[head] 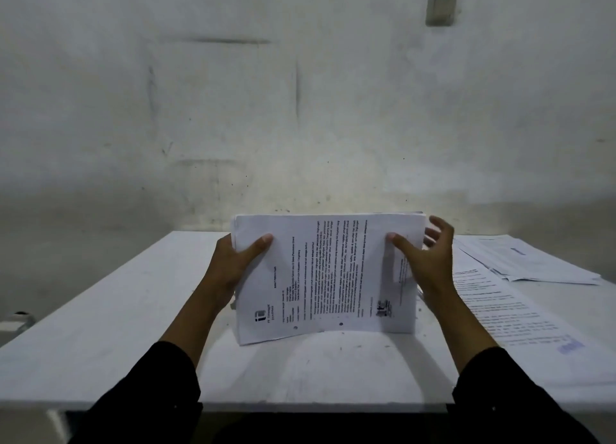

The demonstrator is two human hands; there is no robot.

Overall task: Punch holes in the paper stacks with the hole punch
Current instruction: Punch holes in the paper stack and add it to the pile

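Observation:
A stack of printed white paper point(326, 273) stands tilted on its lower edge on the white table point(110, 337), text running sideways. Two punched holes show near its bottom edge. My left hand point(236, 263) grips the stack's left side, thumb on the front sheet. My right hand point(423, 260) holds the right side, thumb on the front and fingers spread behind the edge. No hole punch is visible; anything behind the stack is hidden.
More printed sheets point(500, 310) lie spread on the table's right side, with another loose pile point(533, 263) farther back. A stained wall point(300, 110) rises right behind the table. A small object point(16, 320) sits beyond the table's left edge.

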